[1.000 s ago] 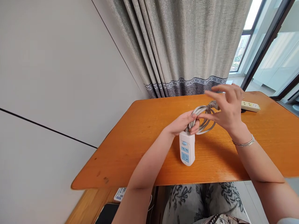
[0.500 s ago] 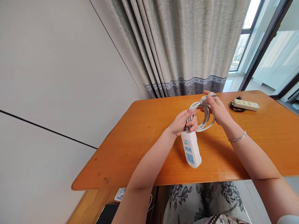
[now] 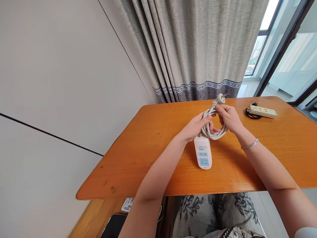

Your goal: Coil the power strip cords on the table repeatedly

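While the left hand (image 3: 194,127) and the right hand (image 3: 229,117) hold a looped cord (image 3: 210,134), a white power strip (image 3: 203,157) is right under it

As the left hand squeezes the loops, its thumb lies on top and its other fingers go behind and into the ring. The right hand is clamped on the cord too, with its thumb and pointing finger pinching it just under the plug (image 3: 220,99). The plug sticks up above both hands, its metal pins pointing right. The white power strip has blue patches and is over the near part of the brown table (image 3: 138,152); I cannot tell if they touch. Thin shiny bangles (image 3: 250,144) go round the right wrist. Near the far right part of the table lies a cream power strip (image 3: 264,111), with a black cord (image 3: 252,114) bundled beside it. Past the table hangs a long grey curtain (image 3: 198,43)
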`<state>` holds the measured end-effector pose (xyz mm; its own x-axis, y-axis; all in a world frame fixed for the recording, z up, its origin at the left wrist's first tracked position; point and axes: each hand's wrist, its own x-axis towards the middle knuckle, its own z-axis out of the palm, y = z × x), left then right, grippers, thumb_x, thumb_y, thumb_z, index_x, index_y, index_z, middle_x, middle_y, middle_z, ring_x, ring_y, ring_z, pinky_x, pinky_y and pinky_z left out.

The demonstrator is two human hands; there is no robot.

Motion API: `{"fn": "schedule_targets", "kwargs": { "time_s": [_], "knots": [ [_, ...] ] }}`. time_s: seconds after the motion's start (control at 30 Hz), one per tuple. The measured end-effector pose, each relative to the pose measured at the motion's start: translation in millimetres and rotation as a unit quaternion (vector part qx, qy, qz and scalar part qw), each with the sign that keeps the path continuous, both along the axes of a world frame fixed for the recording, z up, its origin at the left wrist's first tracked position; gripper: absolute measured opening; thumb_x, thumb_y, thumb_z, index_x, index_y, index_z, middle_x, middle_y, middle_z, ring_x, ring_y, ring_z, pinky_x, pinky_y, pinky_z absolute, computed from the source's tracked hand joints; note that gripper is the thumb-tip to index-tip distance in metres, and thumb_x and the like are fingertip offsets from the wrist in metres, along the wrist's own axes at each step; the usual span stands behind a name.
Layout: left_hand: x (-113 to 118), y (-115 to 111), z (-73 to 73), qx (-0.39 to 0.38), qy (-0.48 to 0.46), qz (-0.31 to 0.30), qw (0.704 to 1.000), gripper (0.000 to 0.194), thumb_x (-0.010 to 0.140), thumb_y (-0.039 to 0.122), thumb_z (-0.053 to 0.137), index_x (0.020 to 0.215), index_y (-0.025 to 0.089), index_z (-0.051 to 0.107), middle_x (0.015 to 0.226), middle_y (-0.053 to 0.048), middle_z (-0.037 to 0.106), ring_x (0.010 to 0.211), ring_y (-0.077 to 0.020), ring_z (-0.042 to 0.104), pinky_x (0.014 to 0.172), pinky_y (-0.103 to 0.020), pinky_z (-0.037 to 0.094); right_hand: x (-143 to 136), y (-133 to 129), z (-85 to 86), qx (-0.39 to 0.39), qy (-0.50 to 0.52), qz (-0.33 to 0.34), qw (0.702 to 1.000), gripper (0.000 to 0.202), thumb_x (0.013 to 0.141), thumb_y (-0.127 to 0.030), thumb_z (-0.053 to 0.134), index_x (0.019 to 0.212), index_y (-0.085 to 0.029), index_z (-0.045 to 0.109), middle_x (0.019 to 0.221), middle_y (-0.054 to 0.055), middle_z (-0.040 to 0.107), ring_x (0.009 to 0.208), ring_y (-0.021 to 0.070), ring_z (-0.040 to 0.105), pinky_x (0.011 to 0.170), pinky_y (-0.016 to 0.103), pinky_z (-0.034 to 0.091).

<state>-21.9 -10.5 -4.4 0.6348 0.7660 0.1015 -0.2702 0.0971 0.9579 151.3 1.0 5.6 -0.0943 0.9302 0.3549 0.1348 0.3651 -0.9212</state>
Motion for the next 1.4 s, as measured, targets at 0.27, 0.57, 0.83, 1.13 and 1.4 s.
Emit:
{"fn": "schedule_targets", "kwargs": {
  "time_s": [0.27,0.57,0.83,1.13,1.4],
  "knots": [
    [3,-4,6.9,0.037,0.073,0.114,0.99,0.027,0.089,0.025,0.061,0.113,0.017,0.053,0.11,-0.006,0.066,0.075,-0.012,0.069,0.069,-0.027,0.057,-1,4,-5.4,0.032,-0.038,-0.033,0.998,0.053,0.076,-0.071,0.065,0.073,-0.019,0.062,0.051,-0.005,0.049,0.042,0.0083,0.038,0.042,0.024,0.028],
    [-1,4,2.9,0.021,0.099,0.065,0.993,0.04,0.087,0.051,0.066,0.075,0.015,0.053,0.066,0.001,0.056,0.056,-0.0097,0.057,0.054,-0.023,0.046,0,-3,-3.3,0.006,-0.147,-0.044,0.988,0.052,0.079,-0.067,0.065,0.095,-0.018,0.067,0.051,-0.007,0.049,0.044,0.0093,0.038,0.047,0.025,0.03],
    [6,8,7.4,0.0,0.006,0.228,0.974,0.038,0.091,0.041,0.067,0.071,0.02,0.043,0.059,0.008,0.043,0.044,-0.0049,0.043,0.047,-0.02,0.042,-1,5,-13.4,-0.012,0.021,0.006,1.0,0.066,0.085,-0.073,0.056,0.131,-0.026,0.051,0.104,0.005,0.068,0.094,0.0196,0.068,0.081,0.034,0.055],
    [-5,24,17.9,-0.063,-0.191,0.447,0.872,0.035,0.098,0.03,0.059,0.07,0.02,0.042,0.055,0.008,0.042,0.043,-0.0045,0.041,0.048,-0.017,0.04,-18,0,-41.7,-0.1,-0.264,0.136,0.95,0.115,0.066,-0.048,0.087,0.153,-0.015,0.019,0.123,0.016,0.066,0.11,0.0295,0.066,0.095,0.044,0.051],
    [-23,55,1.3,-0.012,-0.223,0.543,0.809,0.034,0.1,0.033,0.054,0.07,0.02,0.042,0.057,0.008,0.044,0.047,-0.0065,0.049,0.058,-0.021,0.049,-38,-26,-28.0,0.016,-0.562,0.054,0.825,0.043,0.091,-0.037,0.065,0.126,-0.015,0.053,0.119,0.015,0.066,0.096,0.0278,0.07,0.072,0.033,0.049]
  ]
}}
